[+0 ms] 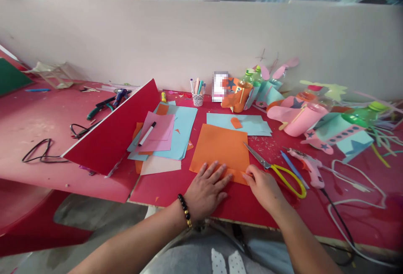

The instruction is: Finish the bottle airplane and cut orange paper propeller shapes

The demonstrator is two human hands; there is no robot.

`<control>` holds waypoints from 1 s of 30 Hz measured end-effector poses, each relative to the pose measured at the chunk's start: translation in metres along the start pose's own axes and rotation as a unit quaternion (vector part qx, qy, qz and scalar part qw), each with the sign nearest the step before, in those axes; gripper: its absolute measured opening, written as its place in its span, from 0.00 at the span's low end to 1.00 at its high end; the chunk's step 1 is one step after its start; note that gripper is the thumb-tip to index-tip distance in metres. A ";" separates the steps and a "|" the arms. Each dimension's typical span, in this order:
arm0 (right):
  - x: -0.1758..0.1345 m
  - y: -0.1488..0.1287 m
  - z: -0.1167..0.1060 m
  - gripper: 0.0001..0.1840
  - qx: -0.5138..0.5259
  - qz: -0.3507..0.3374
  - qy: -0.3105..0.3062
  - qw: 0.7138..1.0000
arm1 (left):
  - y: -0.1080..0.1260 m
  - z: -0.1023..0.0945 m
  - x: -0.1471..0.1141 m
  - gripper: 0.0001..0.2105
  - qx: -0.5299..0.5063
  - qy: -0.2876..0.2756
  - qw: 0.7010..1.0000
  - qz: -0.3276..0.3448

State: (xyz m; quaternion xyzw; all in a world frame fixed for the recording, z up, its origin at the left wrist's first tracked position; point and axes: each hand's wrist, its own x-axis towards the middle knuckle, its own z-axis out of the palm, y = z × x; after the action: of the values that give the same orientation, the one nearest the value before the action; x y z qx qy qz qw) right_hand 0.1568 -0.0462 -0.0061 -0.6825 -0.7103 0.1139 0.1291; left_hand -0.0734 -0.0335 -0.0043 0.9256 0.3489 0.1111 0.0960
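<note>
An orange sheet of paper [220, 146] lies on the red table in front of me, its near edge folded into a strip. My left hand [209, 188] rests flat over the near left part of it, fingers spread and a beaded bracelet at the wrist. At the near right corner, the thumb and fingers of my right hand [260, 183] pinch the orange paper. Scissors with yellow handles [288, 181] lie just right of the sheet, their blade tip touching or overlapping its edge. Beyond the sheet, a small orange cutout [236, 123] sits on light blue paper [217, 118].
Left are stacked coloured papers [185, 127] with a marker [147, 134], and a red divider [116, 131]. A pen cup [197, 99] stands at the back. Decorated bottle crafts [305, 116] crowd the right. A pink glue gun [310, 167] and its cord lie near a blue pen [294, 168].
</note>
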 end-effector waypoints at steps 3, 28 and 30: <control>0.000 -0.002 -0.002 0.07 -0.006 0.006 -0.013 1.000 | 0.001 0.000 -0.001 0.25 0.005 0.005 1.000 -0.001; 0.001 -0.013 -0.006 0.05 -0.070 0.009 -0.026 0.997 | 0.002 0.007 -0.002 0.24 0.017 0.000 1.000 -0.013; -0.001 -0.013 -0.005 0.04 -0.074 0.003 -0.017 0.997 | 0.003 0.007 -0.002 0.24 0.018 0.000 1.000 -0.014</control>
State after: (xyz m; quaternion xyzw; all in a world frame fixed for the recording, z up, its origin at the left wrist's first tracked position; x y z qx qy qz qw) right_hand 0.1466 -0.0476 0.0032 -0.6906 -0.7165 0.0732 0.0660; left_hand -0.0716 -0.0377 -0.0107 0.9221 0.3641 0.1035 0.0805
